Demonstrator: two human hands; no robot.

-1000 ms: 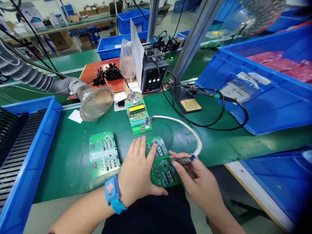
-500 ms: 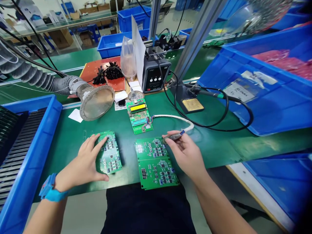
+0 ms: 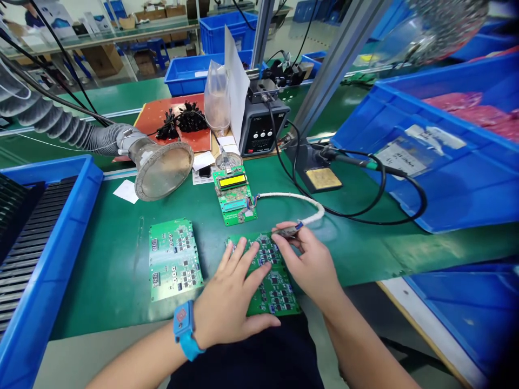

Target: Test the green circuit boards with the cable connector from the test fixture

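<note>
My left hand (image 3: 235,294) is spread over a green circuit board (image 3: 279,294) at the table's front edge, hiding its left part. A blue band circles that wrist. My right hand (image 3: 310,259) pinches a grey probe connector (image 3: 287,232) at the upper right corner of this board. From the connector a white cable (image 3: 302,197) loops back to a programmer board (image 3: 232,197) with a lit yellow display. Another green circuit board (image 3: 173,259), with two small digit displays, lies to the left, apart from both hands.
A fume extraction nozzle (image 3: 164,167) hangs at the left. Behind stand a soldering station (image 3: 263,129) and an iron holder with a sponge (image 3: 323,179). Blue bins flank the table, one with black slotted racks (image 3: 40,232), one with pink bags (image 3: 458,105). A black cord curves across the right.
My left hand has moved right, from the left board onto the board in front of me. The left board now lies uncovered. My right hand still holds the probe connector at the same corner.
</note>
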